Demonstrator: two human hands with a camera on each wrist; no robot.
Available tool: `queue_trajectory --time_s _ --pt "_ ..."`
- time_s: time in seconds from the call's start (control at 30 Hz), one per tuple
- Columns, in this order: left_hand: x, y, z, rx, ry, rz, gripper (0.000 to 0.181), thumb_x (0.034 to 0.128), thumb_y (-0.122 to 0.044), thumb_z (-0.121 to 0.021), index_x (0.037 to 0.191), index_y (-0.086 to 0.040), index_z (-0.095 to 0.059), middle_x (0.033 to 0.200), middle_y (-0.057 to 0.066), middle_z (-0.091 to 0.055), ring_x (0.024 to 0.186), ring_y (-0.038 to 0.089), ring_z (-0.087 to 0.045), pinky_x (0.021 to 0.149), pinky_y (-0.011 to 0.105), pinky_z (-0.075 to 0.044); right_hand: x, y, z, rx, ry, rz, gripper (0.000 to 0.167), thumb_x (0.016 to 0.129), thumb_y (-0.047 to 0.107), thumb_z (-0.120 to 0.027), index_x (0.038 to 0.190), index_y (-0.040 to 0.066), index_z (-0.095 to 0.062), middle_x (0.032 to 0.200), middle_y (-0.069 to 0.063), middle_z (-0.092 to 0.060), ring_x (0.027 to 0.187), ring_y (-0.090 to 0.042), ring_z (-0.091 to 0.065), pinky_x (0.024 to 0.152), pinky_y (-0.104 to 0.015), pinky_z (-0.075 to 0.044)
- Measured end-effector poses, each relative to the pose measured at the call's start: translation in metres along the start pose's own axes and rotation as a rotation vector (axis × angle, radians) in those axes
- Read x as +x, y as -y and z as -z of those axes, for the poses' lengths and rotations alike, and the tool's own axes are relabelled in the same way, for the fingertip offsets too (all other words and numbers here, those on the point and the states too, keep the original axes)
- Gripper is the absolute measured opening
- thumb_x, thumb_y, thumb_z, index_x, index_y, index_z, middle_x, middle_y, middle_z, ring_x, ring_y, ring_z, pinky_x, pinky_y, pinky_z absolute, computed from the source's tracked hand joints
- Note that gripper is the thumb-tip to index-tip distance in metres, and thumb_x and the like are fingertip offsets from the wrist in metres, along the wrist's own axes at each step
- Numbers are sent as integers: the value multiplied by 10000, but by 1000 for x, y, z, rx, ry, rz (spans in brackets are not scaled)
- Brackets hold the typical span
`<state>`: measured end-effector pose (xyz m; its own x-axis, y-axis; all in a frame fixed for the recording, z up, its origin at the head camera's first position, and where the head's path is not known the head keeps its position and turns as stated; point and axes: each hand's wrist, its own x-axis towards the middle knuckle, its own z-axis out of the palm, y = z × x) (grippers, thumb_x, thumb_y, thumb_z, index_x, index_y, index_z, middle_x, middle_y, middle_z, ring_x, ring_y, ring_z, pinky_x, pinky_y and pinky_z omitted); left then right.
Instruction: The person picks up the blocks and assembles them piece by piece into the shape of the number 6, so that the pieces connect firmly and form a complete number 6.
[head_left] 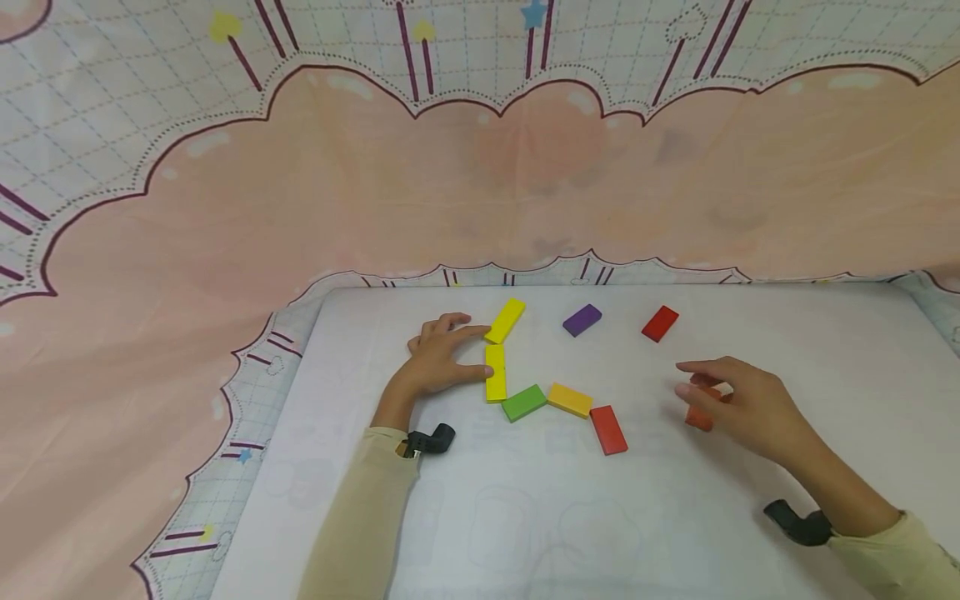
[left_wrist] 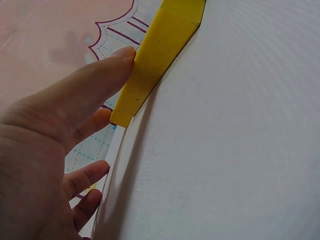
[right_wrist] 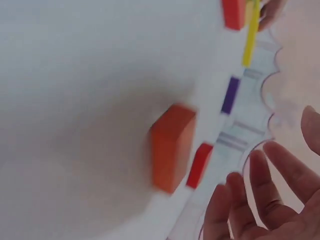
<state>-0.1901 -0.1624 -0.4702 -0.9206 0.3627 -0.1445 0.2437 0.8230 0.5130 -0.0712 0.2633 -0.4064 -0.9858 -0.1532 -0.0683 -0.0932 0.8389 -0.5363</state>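
My left hand (head_left: 438, 358) touches two yellow blocks with straight fingers: the thumb on the lower yellow block (head_left: 496, 385), the index finger at the upper one (head_left: 506, 321). In the left wrist view the thumb of the left hand (left_wrist: 65, 110) lies against a yellow block (left_wrist: 155, 55). My right hand (head_left: 750, 408) hovers over an orange block (head_left: 700, 417), partly hiding it. The right wrist view shows the right hand (right_wrist: 270, 200) with fingers apart and relaxed, beside the orange block (right_wrist: 172, 150) and not touching it.
A green block (head_left: 524, 403), a yellow-orange block (head_left: 569, 400) and a red block (head_left: 609, 430) continue the curved row from the yellow ones. Behind lie a purple block (head_left: 582, 320) and another red block (head_left: 660, 323). A patterned cloth (head_left: 450, 192) rises behind the white table (head_left: 525, 517).
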Motion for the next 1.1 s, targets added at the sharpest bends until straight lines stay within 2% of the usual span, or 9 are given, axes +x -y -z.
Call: queue_trajectory --time_s 0.17,0.3,0.47,0.93,1.1 --pt "0 -1 0 -5 -4 0 720 829 -587 -751 1483 -391 -524 1626 -3 -338 1435 358 -272 1039 612 -234 -4 -22 4 -68 -8 11 501 940 404 -721 1321 82 -676 1188 -197 -662 1080 -397 -606 799 -558 -551" --pt "-1 -1 0 -8 -2 2 721 830 -588 -750 1485 -390 -523 1628 -2 -337 1438 357 -267 1041 611 -233 -6 -37 4 -85 33 -24 507 930 382 -731 1322 66 -670 1204 -225 -642 1089 -419 -589 796 -572 -540" --pt "-1 0 0 -8 -2 2 720 830 -585 -752 1484 -392 -523 1632 -4 -332 1447 350 -258 1049 612 -228 -5 -48 1 -81 90 -83 591 889 424 -766 1331 47 -659 1229 -253 -622 1097 -436 -576 782 -551 -563" --pt "0 0 0 -13 -1 3 724 827 -588 -756 1484 -388 -525 1632 -3 -330 1451 353 -251 1057 621 -220 -3 -56 -9 -108 100 -82 732 833 509 -798 1323 -14 -646 1286 -317 -611 1162 -520 -549 882 -675 -493" --pt "0 1 -1 -3 -6 3 719 829 -589 -753 1482 -393 -526 1631 -4 -331 1443 351 -260 1054 618 -225 -2 -56 -10 -94 89 -93 704 822 468 -822 1297 -17 -636 1261 -303 -627 1135 -487 -562 889 -655 -499"
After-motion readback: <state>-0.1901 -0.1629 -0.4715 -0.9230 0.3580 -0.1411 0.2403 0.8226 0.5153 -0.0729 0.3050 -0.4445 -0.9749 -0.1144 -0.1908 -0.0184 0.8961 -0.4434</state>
